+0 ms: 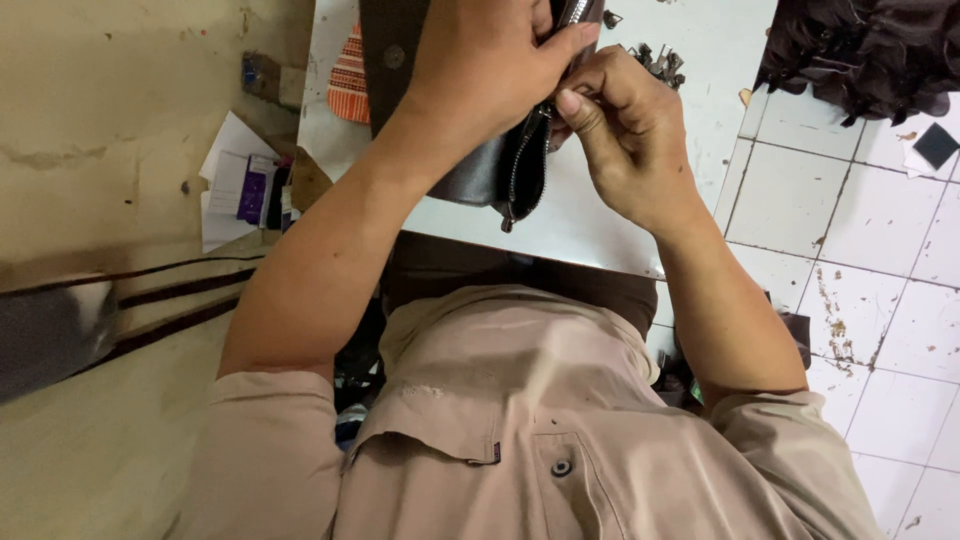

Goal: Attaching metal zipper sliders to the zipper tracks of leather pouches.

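- At 9 o'clock of the white table (600,225) I see a stack of white papers (225,165) with a purple rectangular packet (253,187) on top.
- An orange striped piece (350,80) lies at the table's 11 o'clock.
- My left hand (480,65) is closed around the dark leather pouch (490,170), gripping its upper part.
- My right hand (625,130) pinches the pouch's zipper (530,165) edge; the pouch hangs at 8 o'clock of it.
- Small metal parts (660,62) sit at 12 o'clock of the right hand.

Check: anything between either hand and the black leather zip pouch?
Nothing visible. Left hand and right hand both grip the black leather zip pouch directly at its zipper, above the white table.
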